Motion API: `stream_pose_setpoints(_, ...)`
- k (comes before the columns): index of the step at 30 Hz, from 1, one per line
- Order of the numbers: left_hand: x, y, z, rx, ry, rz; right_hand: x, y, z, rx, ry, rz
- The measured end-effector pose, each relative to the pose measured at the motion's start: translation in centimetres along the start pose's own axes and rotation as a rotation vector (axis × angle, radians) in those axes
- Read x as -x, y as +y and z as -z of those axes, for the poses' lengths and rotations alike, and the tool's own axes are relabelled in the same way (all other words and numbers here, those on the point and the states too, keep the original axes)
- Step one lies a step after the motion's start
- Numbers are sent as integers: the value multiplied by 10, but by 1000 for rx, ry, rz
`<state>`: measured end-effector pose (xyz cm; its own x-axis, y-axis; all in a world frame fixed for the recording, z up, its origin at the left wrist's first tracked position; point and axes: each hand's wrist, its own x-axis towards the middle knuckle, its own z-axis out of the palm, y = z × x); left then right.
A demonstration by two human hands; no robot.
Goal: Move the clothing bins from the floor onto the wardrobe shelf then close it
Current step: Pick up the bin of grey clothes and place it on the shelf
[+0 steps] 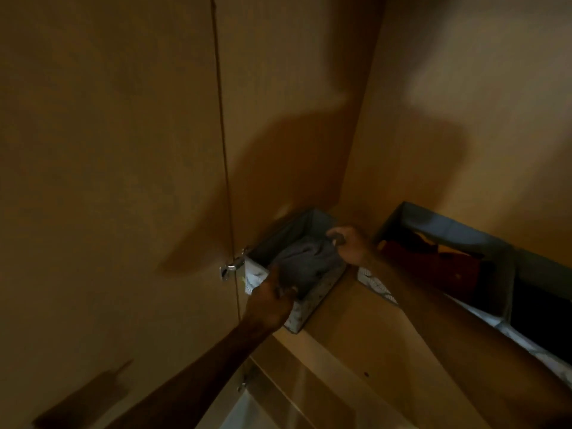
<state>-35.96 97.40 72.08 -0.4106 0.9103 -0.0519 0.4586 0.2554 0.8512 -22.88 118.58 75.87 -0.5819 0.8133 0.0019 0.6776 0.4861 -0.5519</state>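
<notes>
We hold the small grey bin (322, 289) with both hands; it sits on the wardrobe shelf (356, 329), in the far left corner, with a grey garment (306, 258) folded inside. The left hand (272, 301) grips the near left rim, fingers curled over the edge; the right hand (353, 246) pinches the far right rim. The bin therefore lies between the hands, diagonal to the shelf front; its near corner stands at the shelf's front edge. We judge that the coming move is a short push toward the far panel, led by the left hand, which is nearer the front. A longer bin (464, 239) stands to the right, apart from the first; a hinge (230, 267) sits just left of the small bin.
</notes>
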Motion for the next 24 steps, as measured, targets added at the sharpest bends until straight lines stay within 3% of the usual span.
stream_pose_setpoints(4, -37, 2, -6, -14, -205, -43, -2, 8, 3, -76, -93, -12)
stream_pose_setpoints(9, -64, -23, 8, -494, 57, -321, 24, 6, 7, -5, -250, 37)
stream_pose_setpoints(11, -74, -28, 12, -589, 21, -376, 29, 6, 1, 86, -271, 70)
stream_pose_setpoints(16, -97, -32, 14, -712, -63, -428, 29, 8, -8, 205, -120, 153)
stream_pose_setpoints(24, -138, -15, 6, -633, -194, -423, 28, 9, -5, 421, 184, -2)
